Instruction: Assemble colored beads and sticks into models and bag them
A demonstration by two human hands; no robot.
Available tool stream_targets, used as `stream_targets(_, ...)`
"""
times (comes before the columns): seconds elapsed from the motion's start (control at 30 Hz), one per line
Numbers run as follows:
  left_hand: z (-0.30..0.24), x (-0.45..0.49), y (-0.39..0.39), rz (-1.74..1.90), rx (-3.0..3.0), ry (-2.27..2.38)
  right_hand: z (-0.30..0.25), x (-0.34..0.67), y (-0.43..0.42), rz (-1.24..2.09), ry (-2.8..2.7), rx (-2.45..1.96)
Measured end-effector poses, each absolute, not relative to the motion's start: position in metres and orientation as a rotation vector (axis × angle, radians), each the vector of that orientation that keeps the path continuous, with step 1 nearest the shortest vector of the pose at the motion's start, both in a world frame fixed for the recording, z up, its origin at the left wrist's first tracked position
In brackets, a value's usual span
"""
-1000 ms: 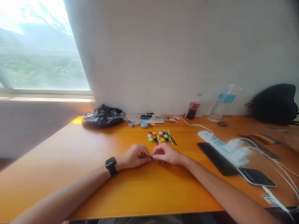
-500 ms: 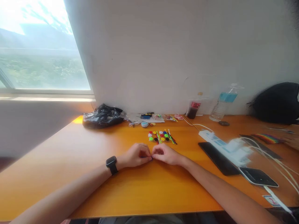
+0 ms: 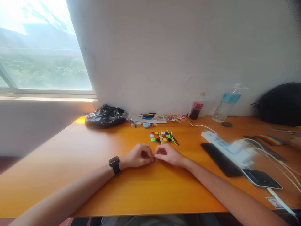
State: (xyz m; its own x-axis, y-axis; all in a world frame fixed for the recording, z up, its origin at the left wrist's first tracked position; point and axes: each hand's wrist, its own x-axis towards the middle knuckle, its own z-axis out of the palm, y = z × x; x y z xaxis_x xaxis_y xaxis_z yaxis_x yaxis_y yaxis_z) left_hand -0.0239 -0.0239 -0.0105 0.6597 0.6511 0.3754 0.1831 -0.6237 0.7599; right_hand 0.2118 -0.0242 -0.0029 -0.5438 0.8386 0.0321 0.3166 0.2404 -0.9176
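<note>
Over the middle of the table, my left hand (image 3: 139, 156), with a black watch (image 3: 114, 161) on its wrist, pinches a small dark blue piece (image 3: 154, 159) between thumb and fingertips. Most of that piece is hidden by the fingers. Close against it from the other side comes my right hand (image 3: 169, 155), its thumb and fingers pinched together; what lies between them is too small to make out. Just beyond both hands are several small round coloured pieces (image 3: 165, 140) in rows, with thin coloured sticks (image 3: 174, 138) lying among them.
Along the wall sit a black plastic bag (image 3: 104, 116), a round tin (image 3: 146, 125), a cola bottle (image 3: 196, 110) and a clear bottle (image 3: 221, 110). To the right are a white power strip (image 3: 219, 146) with cables, a black tablet-like slab (image 3: 221, 159) and a phone (image 3: 261, 178).
Both hands stay together at the same place, with only slight finger movement. The dark blue piece shows a little more between the fingertips. The whole view has shifted slightly.
</note>
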Motion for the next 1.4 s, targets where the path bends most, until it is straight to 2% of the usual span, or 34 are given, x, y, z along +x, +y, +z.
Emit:
stream_targets(0.17, -0.007, -0.023, -0.026, 0.878, 2.121, 0.630, 0.000, 0.240, -0.029, 1.406, -1.648, -1.113)
stream_targets(0.3, 0.001, -0.024, -0.026, 0.846, 2.061, 0.596, 0.010, 0.266, -0.032, 1.651, -1.389, -1.117)
stream_targets(0.57, 0.023, -0.031, -0.025, 0.962, 1.636, 0.980, 0.025, 0.268, -0.034, 1.886, -1.359, -1.234)
stream_targets(0.9, 0.018, -0.023, -0.030, 0.881, 1.904, 0.928, 0.019, 0.270, -0.036, 1.879, -1.433, -1.151)
stream_targets(1.1, 0.021, -0.028, -0.033, 0.743, 1.863, 0.765, 0.017, 0.271, -0.034, 1.875, -1.487, -1.129)
stream_targets(1.4, 0.027, -0.030, -0.032, 0.916, 1.836, 0.913, 0.019, 0.269, -0.037, 1.851, -1.482, -1.155)
